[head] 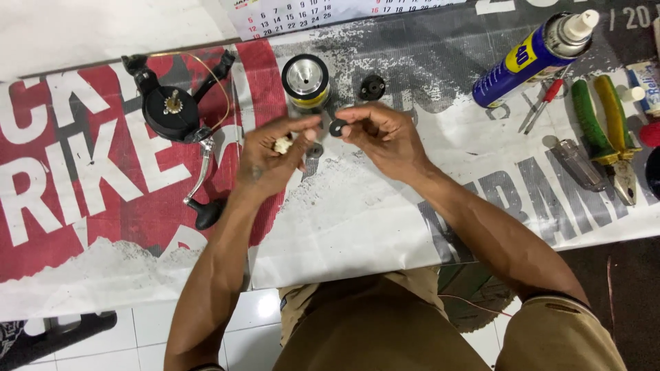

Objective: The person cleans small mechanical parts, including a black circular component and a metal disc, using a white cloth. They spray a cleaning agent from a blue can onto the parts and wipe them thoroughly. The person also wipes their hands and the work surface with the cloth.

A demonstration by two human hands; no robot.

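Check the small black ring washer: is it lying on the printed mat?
No, the small black ring washer is pinched off the mat in the fingertips of the right hand.

Landmark: silver spool [306, 84]. Just below it both hands crowd the mat: left hand [269, 154] and right hand [383, 135], fingertips nearly meeting, so no passage between them. Black knob [372, 87] sits just right of the spool; narrow gap only. Far left of the spool, the reel body [172, 110] and its crank handle [201, 180] block that side. Far right: spray can [533, 56], pliers [608, 134]. Below-right of the spool, beyond the right forearm, printed mat [357, 220] lies bare.
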